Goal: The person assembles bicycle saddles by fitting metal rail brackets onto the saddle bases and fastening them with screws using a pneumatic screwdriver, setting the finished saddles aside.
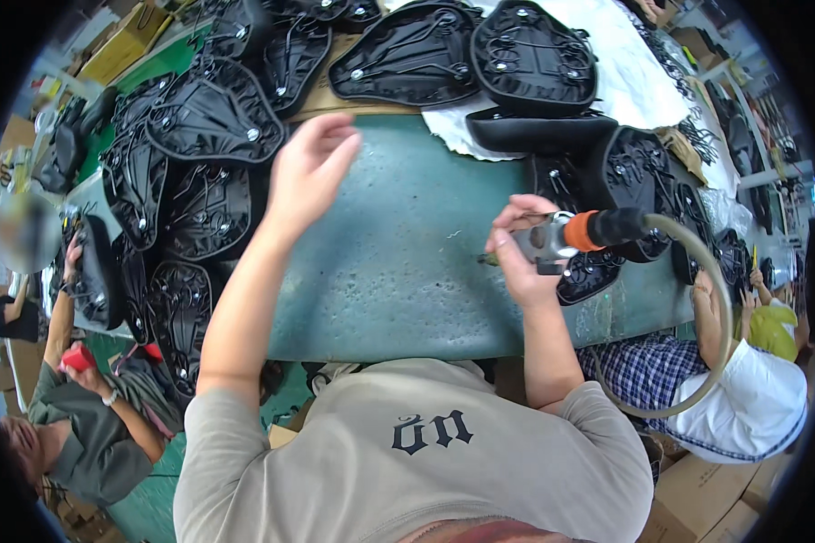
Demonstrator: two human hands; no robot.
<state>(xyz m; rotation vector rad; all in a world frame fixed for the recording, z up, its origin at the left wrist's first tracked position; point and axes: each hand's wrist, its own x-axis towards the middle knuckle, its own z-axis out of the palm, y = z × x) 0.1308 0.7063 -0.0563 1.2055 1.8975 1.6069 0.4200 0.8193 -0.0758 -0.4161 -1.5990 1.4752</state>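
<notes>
So the right hand has its grip wrapped around a metal hand tool, held above the right-hand half of the table, roughly midway between the near and far edges. It's got an orange collar and a black connector, with a beige hose looping out past the right edge. Left hand is up toward the far left corner, grip released, fingers loosely bent, thumb apart, just beside a black padded shell; can't tell if they touch. Loads more black shells along the left, far and right edges, many underside up with bolts and cables showing. White sheeting sits under some at the far right corner.
</notes>
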